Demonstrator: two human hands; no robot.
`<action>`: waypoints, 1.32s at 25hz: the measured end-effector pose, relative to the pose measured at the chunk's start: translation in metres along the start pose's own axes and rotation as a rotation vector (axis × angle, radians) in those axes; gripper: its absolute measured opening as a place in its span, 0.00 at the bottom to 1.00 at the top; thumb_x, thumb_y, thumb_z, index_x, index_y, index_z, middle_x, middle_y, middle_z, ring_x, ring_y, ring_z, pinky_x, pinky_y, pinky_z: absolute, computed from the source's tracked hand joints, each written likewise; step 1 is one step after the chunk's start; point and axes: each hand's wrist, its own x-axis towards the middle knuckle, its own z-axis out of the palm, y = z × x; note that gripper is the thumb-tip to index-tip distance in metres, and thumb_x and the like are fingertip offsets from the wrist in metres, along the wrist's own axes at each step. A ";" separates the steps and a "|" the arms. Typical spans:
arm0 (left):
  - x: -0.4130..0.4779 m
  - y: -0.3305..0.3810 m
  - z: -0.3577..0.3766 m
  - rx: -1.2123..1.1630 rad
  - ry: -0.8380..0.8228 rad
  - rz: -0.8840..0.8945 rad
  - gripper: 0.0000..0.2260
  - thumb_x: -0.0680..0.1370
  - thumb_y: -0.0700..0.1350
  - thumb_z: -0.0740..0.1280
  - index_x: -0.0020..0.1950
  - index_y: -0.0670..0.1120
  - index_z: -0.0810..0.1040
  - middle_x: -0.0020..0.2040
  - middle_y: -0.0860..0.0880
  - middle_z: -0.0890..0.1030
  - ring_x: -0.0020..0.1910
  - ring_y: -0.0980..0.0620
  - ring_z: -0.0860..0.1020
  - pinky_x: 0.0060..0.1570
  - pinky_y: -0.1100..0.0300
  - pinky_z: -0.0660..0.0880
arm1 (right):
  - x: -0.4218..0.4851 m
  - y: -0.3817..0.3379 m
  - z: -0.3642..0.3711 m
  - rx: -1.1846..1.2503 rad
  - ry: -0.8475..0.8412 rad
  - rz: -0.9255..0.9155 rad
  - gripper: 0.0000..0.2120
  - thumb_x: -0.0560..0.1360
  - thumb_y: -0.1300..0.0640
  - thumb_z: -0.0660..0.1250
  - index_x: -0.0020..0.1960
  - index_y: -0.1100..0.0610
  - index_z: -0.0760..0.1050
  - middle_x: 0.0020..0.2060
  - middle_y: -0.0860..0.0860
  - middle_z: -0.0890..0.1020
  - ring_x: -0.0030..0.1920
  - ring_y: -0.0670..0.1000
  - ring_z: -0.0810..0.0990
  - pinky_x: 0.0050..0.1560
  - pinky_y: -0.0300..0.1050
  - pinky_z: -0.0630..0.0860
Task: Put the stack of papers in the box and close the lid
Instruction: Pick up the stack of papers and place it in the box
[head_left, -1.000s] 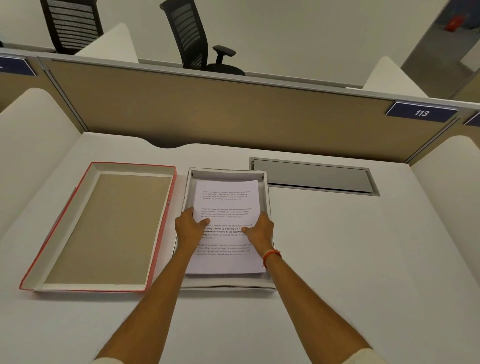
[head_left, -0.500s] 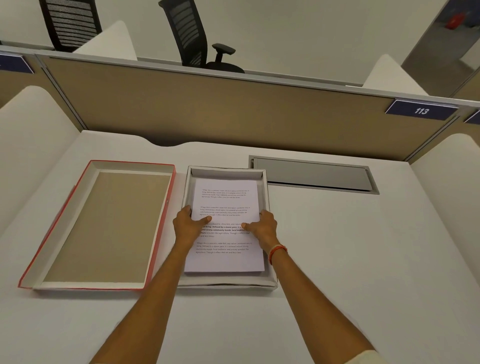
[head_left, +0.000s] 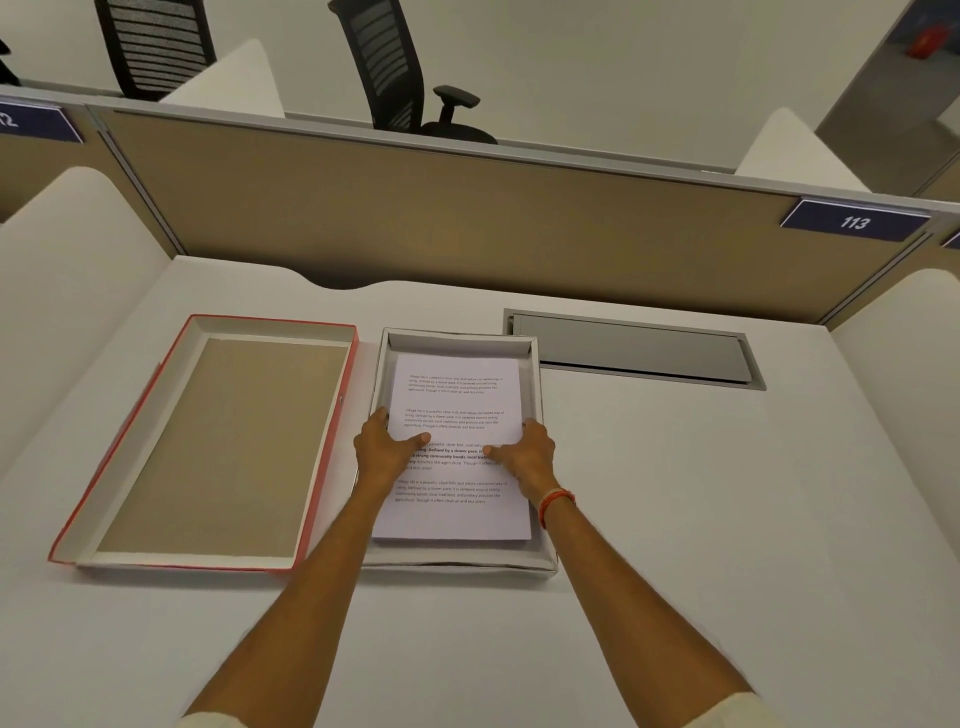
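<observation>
Two hands: both ours, both on the stack of papers (head_left: 457, 447), w/ forearms reaching in from the near edge of the counter (head_left: 701, 493).
Left hand (head_left: 383, 451): curled round the stack's left edge, thumb flat on the top sheet, fingers tucked down btwn paper and box wall; we can't see the fingertips.
Right hand (head_left: 527, 453): same hold on the stack's right edge, thumb lying across the print, fingers hidden below the sheets; orange band (head_left: 556, 501) on that wrist.
Stack of papers: inside the box (head_left: 540, 564), printed side up, roughly square to the box walls. Near edge sits close to the box's near wall; a strip of bare box floor shows beyond the stack's far edge. Whether the stack lies fully flat on the box floor or is held slightly up, we can't tell.
Box: white, shallow, open, on the counter.
Lid (head_left: 208, 447): just left of the box, upside down on the counter, red outer rim, brown cardboard inside, nearly touching the box at the far corner.
Cable hatch (head_left: 631, 351): grey, set into the counter right of the box's far end.
Partition (head_left: 467, 223): tan panel beyond the box; plate reading 113 (head_left: 854, 222) at its right end.
</observation>
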 end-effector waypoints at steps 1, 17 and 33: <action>-0.001 0.002 -0.001 0.016 -0.014 0.006 0.24 0.69 0.46 0.79 0.57 0.39 0.73 0.62 0.39 0.80 0.59 0.39 0.80 0.56 0.49 0.78 | 0.000 -0.001 -0.001 -0.015 -0.009 -0.009 0.28 0.66 0.61 0.80 0.61 0.64 0.70 0.60 0.60 0.78 0.60 0.58 0.78 0.58 0.48 0.78; -0.114 0.034 -0.007 -1.158 -0.483 -0.895 0.20 0.72 0.32 0.72 0.61 0.47 0.75 0.64 0.31 0.71 0.59 0.26 0.76 0.60 0.31 0.73 | 0.099 -0.102 -0.022 -0.606 -0.274 -0.524 0.23 0.75 0.58 0.71 0.68 0.60 0.72 0.64 0.57 0.77 0.65 0.57 0.76 0.66 0.48 0.72; -0.082 0.011 0.026 -1.040 -0.360 -1.034 0.13 0.74 0.32 0.69 0.53 0.46 0.74 0.61 0.37 0.75 0.61 0.29 0.75 0.61 0.30 0.71 | 0.147 -0.104 0.014 -0.728 -0.475 -0.481 0.17 0.81 0.63 0.53 0.61 0.63 0.77 0.61 0.60 0.79 0.61 0.61 0.76 0.62 0.49 0.72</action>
